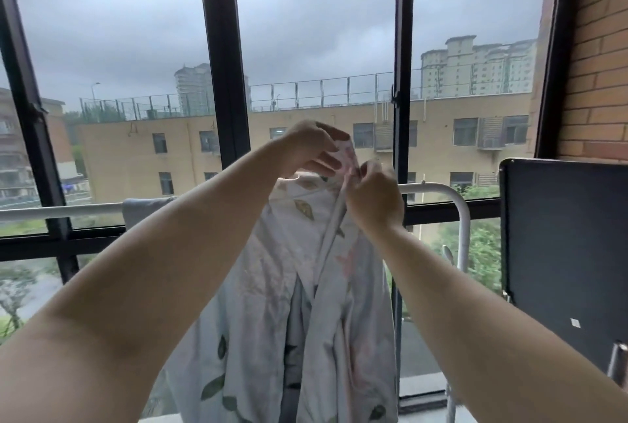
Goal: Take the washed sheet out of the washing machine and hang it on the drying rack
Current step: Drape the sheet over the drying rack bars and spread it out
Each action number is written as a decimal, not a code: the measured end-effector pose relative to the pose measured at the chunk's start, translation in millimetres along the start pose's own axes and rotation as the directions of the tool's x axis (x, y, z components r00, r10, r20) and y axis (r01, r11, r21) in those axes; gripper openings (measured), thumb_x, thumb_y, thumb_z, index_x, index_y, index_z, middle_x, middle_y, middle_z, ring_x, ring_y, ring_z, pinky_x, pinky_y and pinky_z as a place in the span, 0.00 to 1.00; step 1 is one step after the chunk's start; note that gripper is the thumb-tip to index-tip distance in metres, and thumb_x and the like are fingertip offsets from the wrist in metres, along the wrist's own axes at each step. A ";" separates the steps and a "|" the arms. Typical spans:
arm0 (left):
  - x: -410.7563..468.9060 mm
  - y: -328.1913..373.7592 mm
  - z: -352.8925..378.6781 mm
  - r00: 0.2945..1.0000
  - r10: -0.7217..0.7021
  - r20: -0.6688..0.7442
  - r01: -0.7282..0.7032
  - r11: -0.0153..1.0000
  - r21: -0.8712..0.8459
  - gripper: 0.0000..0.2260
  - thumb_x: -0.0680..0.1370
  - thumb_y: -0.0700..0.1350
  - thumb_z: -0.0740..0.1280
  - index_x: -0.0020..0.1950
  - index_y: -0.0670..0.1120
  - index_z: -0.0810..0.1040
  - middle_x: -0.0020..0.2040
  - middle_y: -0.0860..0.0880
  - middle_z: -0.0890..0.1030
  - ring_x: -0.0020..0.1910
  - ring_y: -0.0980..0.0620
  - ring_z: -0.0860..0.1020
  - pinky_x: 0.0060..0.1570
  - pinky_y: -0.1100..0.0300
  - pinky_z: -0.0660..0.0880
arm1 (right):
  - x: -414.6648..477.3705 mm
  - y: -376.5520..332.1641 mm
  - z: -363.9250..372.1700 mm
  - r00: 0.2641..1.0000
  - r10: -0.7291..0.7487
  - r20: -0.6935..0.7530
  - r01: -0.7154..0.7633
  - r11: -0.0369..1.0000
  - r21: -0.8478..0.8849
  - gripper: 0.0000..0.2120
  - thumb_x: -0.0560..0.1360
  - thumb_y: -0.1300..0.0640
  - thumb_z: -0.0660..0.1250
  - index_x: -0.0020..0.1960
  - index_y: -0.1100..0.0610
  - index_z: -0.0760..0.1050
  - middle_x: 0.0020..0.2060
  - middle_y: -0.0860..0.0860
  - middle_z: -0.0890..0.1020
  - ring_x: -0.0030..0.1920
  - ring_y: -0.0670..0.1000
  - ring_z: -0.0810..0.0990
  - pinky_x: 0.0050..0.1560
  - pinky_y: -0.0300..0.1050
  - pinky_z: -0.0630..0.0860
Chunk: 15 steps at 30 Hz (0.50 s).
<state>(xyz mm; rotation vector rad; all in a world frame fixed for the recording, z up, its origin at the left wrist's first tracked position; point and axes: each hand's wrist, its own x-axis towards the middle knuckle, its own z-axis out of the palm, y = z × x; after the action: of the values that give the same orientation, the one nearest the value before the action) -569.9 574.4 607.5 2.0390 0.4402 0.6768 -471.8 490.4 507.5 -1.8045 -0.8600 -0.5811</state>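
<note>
A pale sheet (272,303) printed with green leaves and pink flowers hangs bunched in front of me. Its top is lifted above the white rail of the drying rack (438,188). My left hand (307,147) pinches the top edge of the sheet from the left. Just below and to the right, my right hand (372,200) grips a folded hem of the same sheet. The two hands nearly touch. The lower part of the sheet drops out of view at the bottom.
A grey cloth (146,210) hangs over the rack rail on the left. Black-framed windows (222,59) stand right behind the rack. A dark panel (564,246) and a brick wall (598,59) close the right side.
</note>
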 end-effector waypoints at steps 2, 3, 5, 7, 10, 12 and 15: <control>-2.0 -11.8 -15.2 0.988 0.097 -0.116 -0.062 0.960 0.274 0.16 0.77 0.30 0.64 0.57 0.44 0.84 0.45 0.42 0.84 0.29 0.55 0.80 0.32 0.62 0.81 | 9.3 1.2 -5.1 0.999 0.043 -0.008 -0.043 0.999 0.027 0.11 0.81 0.56 0.57 0.52 0.62 0.75 0.44 0.56 0.76 0.40 0.54 0.76 0.33 0.39 0.67; -3.0 -21.3 -26.3 0.974 0.146 -0.173 -0.070 0.922 0.381 0.16 0.75 0.29 0.64 0.54 0.45 0.85 0.42 0.47 0.84 0.24 0.59 0.76 0.26 0.67 0.76 | 15.6 1.6 -10.0 0.996 0.088 -0.005 -0.087 0.995 0.046 0.12 0.81 0.59 0.56 0.51 0.63 0.76 0.44 0.58 0.78 0.41 0.55 0.77 0.34 0.39 0.68; -7.4 -43.0 -51.3 0.942 0.217 -0.256 -0.064 0.865 0.498 0.18 0.73 0.28 0.64 0.48 0.49 0.86 0.40 0.53 0.83 0.25 0.62 0.78 0.27 0.69 0.75 | 32.7 6.7 -23.6 0.970 0.244 -0.005 -0.243 0.967 0.078 0.14 0.81 0.63 0.53 0.55 0.67 0.76 0.47 0.62 0.79 0.44 0.56 0.79 0.37 0.34 0.69; -13.9 -69.0 -75.0 0.921 0.240 -0.306 -0.032 0.831 0.556 0.15 0.74 0.32 0.66 0.44 0.51 0.86 0.42 0.53 0.85 0.37 0.58 0.82 0.39 0.64 0.80 | 48.4 14.1 -37.0 0.912 0.409 -0.019 -0.407 0.910 0.077 0.18 0.83 0.62 0.50 0.61 0.70 0.74 0.57 0.65 0.79 0.56 0.60 0.79 0.47 0.41 0.71; -28.8 -106.8 -93.5 0.941 0.157 -0.301 0.092 0.736 0.670 0.12 0.79 0.51 0.66 0.40 0.47 0.84 0.37 0.51 0.83 0.38 0.51 0.81 0.39 0.58 0.76 | 54.5 17.7 -41.2 0.892 0.445 0.078 -0.449 0.892 0.046 0.19 0.82 0.54 0.54 0.59 0.67 0.76 0.59 0.64 0.79 0.55 0.61 0.78 0.51 0.48 0.73; -39.3 -124.6 -96.2 0.952 0.100 -0.290 0.176 0.595 0.784 0.26 0.79 0.66 0.56 0.41 0.48 0.82 0.34 0.52 0.81 0.36 0.50 0.79 0.36 0.56 0.73 | 49.0 10.6 -30.4 0.909 0.358 0.214 -0.371 0.929 0.023 0.15 0.79 0.48 0.61 0.47 0.60 0.76 0.46 0.56 0.82 0.39 0.52 0.76 0.38 0.43 0.71; -45.8 -132.9 -98.3 0.945 0.179 -0.273 0.149 0.508 0.849 0.23 0.76 0.72 0.52 0.44 0.59 0.79 0.37 0.59 0.80 0.39 0.54 0.77 0.35 0.59 0.71 | 41.4 -6.6 -14.5 0.941 0.256 0.223 -0.254 0.966 -0.039 0.17 0.77 0.43 0.65 0.43 0.57 0.68 0.33 0.48 0.73 0.32 0.47 0.71 0.32 0.41 0.66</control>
<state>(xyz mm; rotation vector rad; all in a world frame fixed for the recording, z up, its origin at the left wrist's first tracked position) -672.5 683.0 523.2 2.8874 1.1591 0.9309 -450.8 490.5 546.5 -1.9785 -0.7564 -0.2156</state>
